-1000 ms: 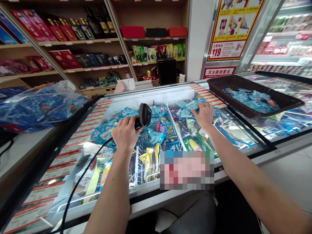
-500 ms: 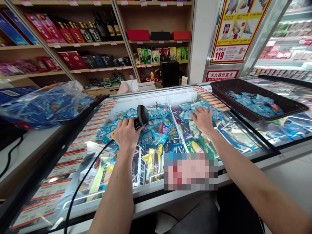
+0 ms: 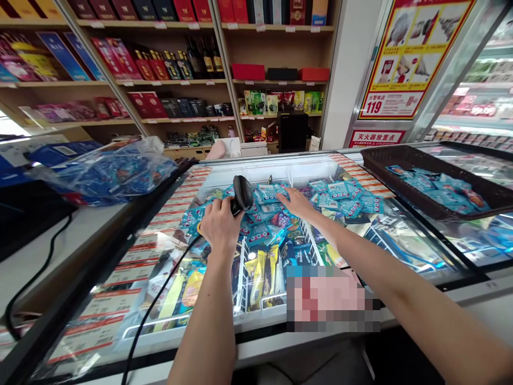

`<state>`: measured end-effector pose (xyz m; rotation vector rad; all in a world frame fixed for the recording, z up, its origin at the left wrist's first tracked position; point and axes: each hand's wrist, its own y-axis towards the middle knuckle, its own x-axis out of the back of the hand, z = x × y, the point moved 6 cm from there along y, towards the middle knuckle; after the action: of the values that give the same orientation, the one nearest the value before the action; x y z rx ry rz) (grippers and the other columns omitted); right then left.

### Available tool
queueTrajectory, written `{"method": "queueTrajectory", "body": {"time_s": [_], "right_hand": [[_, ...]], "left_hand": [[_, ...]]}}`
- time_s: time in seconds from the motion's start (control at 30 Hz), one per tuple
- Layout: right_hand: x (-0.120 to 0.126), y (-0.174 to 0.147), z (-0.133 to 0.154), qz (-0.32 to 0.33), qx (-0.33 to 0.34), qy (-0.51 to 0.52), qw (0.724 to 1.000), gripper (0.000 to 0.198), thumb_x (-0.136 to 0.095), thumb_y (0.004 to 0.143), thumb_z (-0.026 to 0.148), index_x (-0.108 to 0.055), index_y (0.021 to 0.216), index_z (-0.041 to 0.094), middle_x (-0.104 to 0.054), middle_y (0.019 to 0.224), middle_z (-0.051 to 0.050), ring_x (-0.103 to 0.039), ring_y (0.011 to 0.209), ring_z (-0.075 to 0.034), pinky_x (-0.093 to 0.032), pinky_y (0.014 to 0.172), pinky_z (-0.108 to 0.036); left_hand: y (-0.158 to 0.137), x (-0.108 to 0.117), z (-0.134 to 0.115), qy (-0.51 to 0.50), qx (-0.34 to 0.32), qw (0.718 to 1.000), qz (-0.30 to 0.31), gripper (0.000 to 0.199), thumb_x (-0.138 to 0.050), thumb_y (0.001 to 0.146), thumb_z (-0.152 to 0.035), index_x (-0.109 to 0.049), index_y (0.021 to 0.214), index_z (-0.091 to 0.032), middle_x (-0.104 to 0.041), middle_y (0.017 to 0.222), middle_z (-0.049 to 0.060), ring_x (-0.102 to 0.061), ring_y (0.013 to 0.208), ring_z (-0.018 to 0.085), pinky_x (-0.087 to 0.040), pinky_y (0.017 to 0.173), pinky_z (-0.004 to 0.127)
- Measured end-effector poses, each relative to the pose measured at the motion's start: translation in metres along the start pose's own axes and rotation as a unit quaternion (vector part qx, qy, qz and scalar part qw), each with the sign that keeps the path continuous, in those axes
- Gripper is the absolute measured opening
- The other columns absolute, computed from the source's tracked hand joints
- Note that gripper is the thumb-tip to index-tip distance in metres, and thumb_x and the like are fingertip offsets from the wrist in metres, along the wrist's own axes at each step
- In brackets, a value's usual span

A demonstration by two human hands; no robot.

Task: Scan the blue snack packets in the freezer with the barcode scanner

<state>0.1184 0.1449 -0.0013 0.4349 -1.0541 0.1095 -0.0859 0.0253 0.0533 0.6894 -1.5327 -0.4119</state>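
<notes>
Two arms reach out: our left hand (image 3: 220, 223) clamps its fingers round the scanner (image 3: 243, 193), left of centre. At frame centre lie blue packets (image 3: 266, 193); our right hand (image 3: 298, 202), fingers apart, has just come there from the right-hand pile (image 3: 339, 190), so handling seemingly shifts.

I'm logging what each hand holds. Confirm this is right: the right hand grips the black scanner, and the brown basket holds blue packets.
Wrong hand: the head view shows the left hand gripping the black scanner. The brown basket does hold blue packets.
</notes>
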Motion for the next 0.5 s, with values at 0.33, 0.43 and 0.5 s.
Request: {"method": "queueTrajectory", "body": {"time_s": [0.33,0.43,0.5], "right_hand": [[-0.024,0.024,0.012,0.052,-0.003,-0.031,0.998,0.088,-0.038,0.073,0.077,-0.039,0.136,0.015,-0.048,0.134,-0.015,-0.041,0.124,-0.032,-0.030,0.100,-0.046],[-0.015,0.010,0.003,0.043,0.024,-0.022,0.999,0.081,-0.045,0.073,0.072,-0.045,0.130,0.015,-0.051,0.130,-0.014,-0.046,0.119,-0.031,-0.035,0.097,-0.043],[-0.008,-0.003,-0.004,0.035,0.038,-0.018,0.998,0.079,-0.051,0.072,0.069,-0.046,0.129,0.015,-0.052,0.129,-0.014,-0.049,0.117,-0.030,-0.038,0.095,-0.041]], "left_hand": [[-0.002,0.000,-0.001,-0.014,-0.009,1.000,-0.003,0.039,-0.052,0.080,-0.042,-0.055,0.113,-0.022,-0.060,0.100,0.010,-0.050,0.098,0.029,-0.037,0.074,0.036],[-0.003,0.000,-0.004,-0.019,-0.026,0.999,-0.001,0.038,-0.052,0.080,-0.041,-0.055,0.112,-0.022,-0.060,0.100,0.011,-0.050,0.097,0.030,-0.037,0.072,0.037],[-0.003,0.001,-0.008,-0.017,-0.036,0.999,-0.001,0.037,-0.052,0.080,-0.040,-0.055,0.112,-0.022,-0.060,0.099,0.011,-0.050,0.097,0.030,-0.037,0.071,0.037]]}}
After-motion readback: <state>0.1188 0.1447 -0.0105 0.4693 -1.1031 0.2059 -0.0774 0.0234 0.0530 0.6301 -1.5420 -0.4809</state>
